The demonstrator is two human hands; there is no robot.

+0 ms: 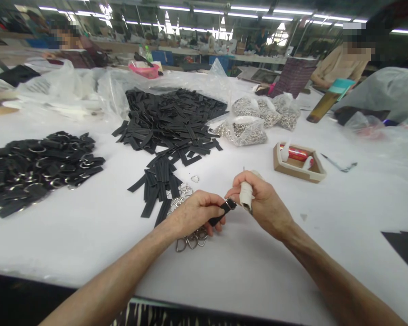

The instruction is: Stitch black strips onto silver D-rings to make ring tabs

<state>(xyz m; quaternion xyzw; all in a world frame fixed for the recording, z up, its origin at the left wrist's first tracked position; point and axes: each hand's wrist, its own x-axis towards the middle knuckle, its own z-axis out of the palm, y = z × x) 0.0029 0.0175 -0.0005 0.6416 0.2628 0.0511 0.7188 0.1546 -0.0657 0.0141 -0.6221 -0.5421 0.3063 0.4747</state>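
Note:
My left hand [193,210] pinches a short black strap [217,219] between thumb and fingers. A silver D-ring [229,204] sits around the strap's far end. Close against that end, my right hand [270,206] is closed around a cream, cloth-wrapped handle [246,195]; a thin dark tip pokes up above the fingers. The right fingertips reach the ring, but whether they grip it I cannot tell. Loose D-rings [191,242] lie beneath and beside my left hand. Several flat black straps [158,179] are spread just beyond it.
A large heap of black straps [177,117] lies further back. Straps fitted with rings [37,167] are piled at left. Bags of metal rings [246,131], a small box with a red tube [297,156] and a bottle [328,102] stand at right. Two people sit across the table.

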